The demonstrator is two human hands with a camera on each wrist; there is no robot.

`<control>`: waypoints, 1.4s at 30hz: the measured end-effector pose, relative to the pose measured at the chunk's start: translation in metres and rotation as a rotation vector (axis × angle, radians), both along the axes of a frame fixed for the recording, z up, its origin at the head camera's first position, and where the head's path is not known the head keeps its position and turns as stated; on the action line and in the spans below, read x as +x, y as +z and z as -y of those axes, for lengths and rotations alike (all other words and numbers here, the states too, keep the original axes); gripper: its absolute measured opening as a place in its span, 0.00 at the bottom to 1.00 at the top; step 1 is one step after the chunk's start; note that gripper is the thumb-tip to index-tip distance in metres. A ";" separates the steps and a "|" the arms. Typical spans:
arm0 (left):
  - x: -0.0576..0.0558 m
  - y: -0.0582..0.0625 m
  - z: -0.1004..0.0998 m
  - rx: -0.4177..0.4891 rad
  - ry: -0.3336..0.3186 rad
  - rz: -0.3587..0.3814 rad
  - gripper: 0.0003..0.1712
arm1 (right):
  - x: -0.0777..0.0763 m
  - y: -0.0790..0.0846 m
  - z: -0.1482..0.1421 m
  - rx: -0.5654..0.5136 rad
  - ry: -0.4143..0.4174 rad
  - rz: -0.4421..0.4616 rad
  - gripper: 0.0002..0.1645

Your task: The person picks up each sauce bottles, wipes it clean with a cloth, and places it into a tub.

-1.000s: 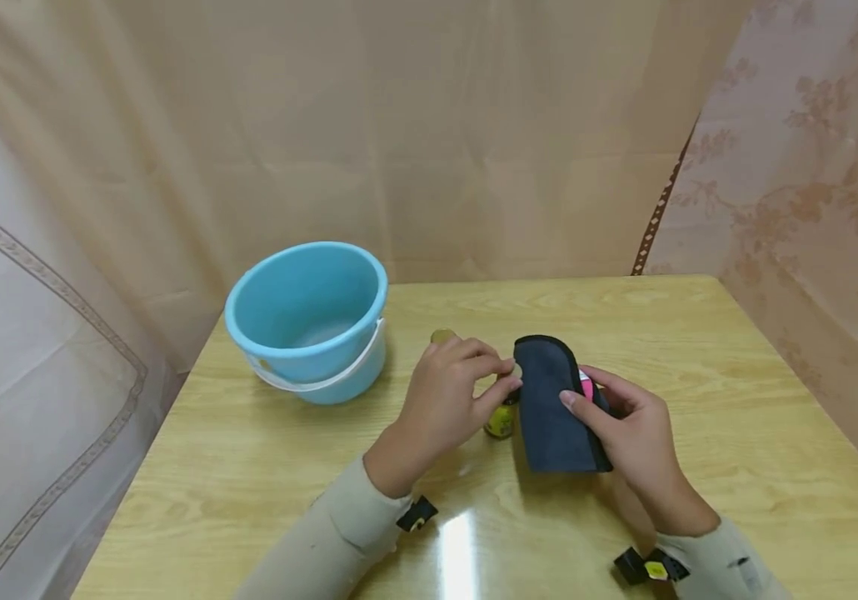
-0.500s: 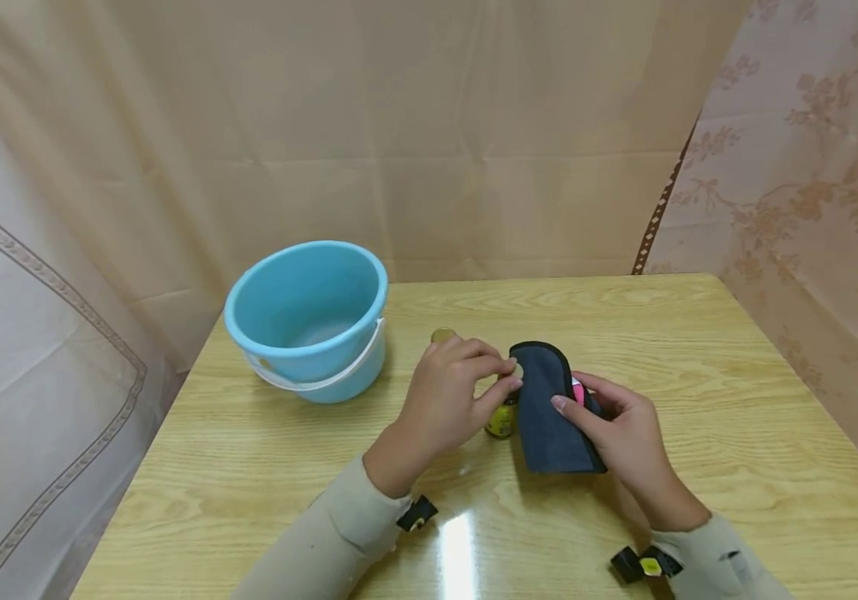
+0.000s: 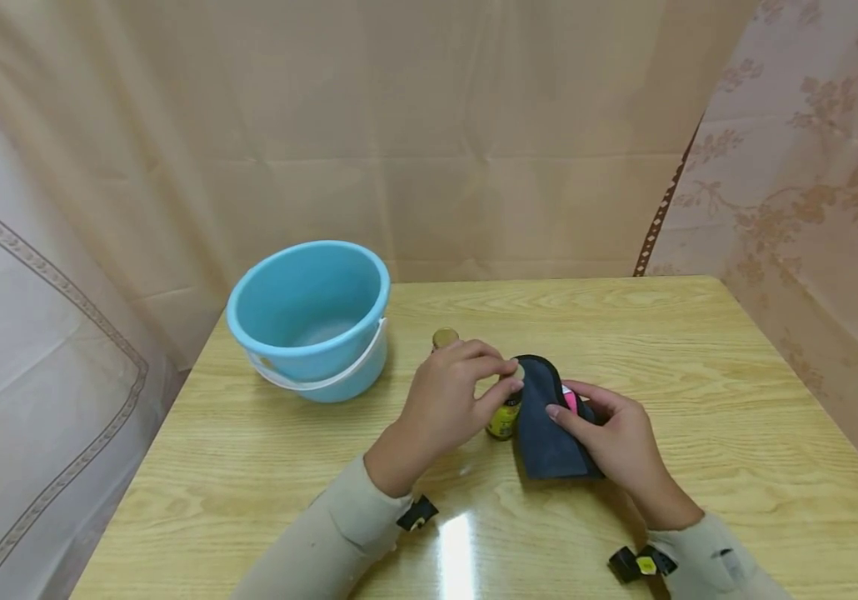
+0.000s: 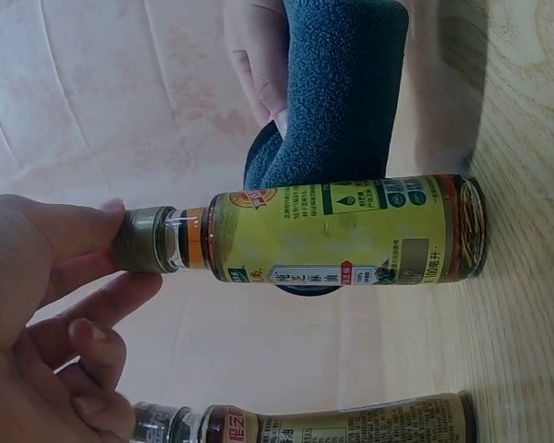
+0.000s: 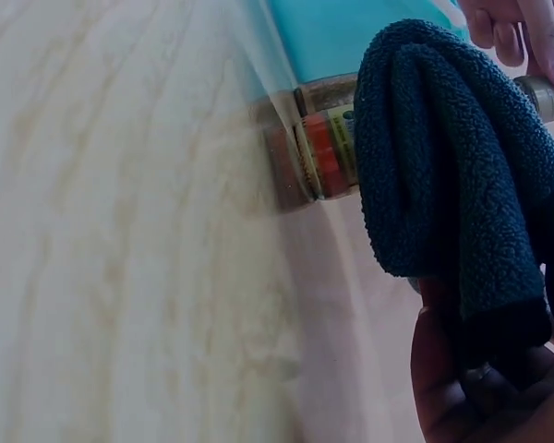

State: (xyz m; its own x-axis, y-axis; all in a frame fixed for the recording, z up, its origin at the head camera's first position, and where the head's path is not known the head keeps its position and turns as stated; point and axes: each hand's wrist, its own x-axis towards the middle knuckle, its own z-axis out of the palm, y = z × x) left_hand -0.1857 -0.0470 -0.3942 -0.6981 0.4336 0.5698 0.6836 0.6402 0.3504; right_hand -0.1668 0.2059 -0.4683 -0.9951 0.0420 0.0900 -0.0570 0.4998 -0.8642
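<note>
With thumb and fingertips, my left hand (image 3: 444,396) pinches the cap (image 4: 144,240) of a small glass oil bottle (image 4: 323,235). The bottle stands upright on the table and has a yellow-green label. My right hand (image 3: 616,433) grips a folded dark blue cloth (image 3: 552,437) with black edging, thumb on the near side. The cloth lies along the bottle's right side and hides part of it in the head view; whether it touches cannot be told. A pink and white patch (image 3: 570,400) shows at the fold. A second bottle (image 4: 369,425) stands close by, mostly behind my left hand.
A light blue bucket (image 3: 309,300) with a white handle (image 3: 339,375) stands at the table's back left. The wooden table (image 3: 699,375) ends at a beige curtain (image 3: 436,167). Patterned drapes (image 3: 819,192) hang at both sides.
My right hand has moved the cloth downward and slightly left alongside the bottle. My left hand keeps its pinch on the cap, almost still.
</note>
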 end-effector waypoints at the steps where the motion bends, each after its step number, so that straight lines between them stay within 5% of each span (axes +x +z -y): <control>1: 0.000 0.000 0.000 0.009 -0.005 0.012 0.14 | 0.000 0.000 0.000 0.011 0.001 -0.003 0.28; 9: -0.001 -0.001 0.001 0.096 0.000 0.191 0.17 | -0.002 -0.003 -0.001 0.102 -0.001 0.010 0.29; 16: 0.001 0.000 0.000 0.120 0.013 0.253 0.20 | -0.002 -0.005 -0.002 0.130 0.012 0.027 0.30; 32: -0.001 -0.002 -0.001 0.094 0.029 0.204 0.23 | -0.003 -0.009 -0.003 0.128 0.031 0.003 0.28; 42: -0.001 -0.003 0.001 0.066 0.029 0.154 0.22 | 0.003 0.006 -0.002 -0.055 0.029 0.064 0.30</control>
State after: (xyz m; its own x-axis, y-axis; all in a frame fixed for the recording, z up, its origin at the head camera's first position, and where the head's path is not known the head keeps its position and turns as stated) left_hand -0.1866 -0.0475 -0.3971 -0.7908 0.3774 0.4818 0.6004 0.6311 0.4911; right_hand -0.1636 0.2077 -0.4624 -0.9996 0.0163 0.0242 -0.0142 0.4509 -0.8925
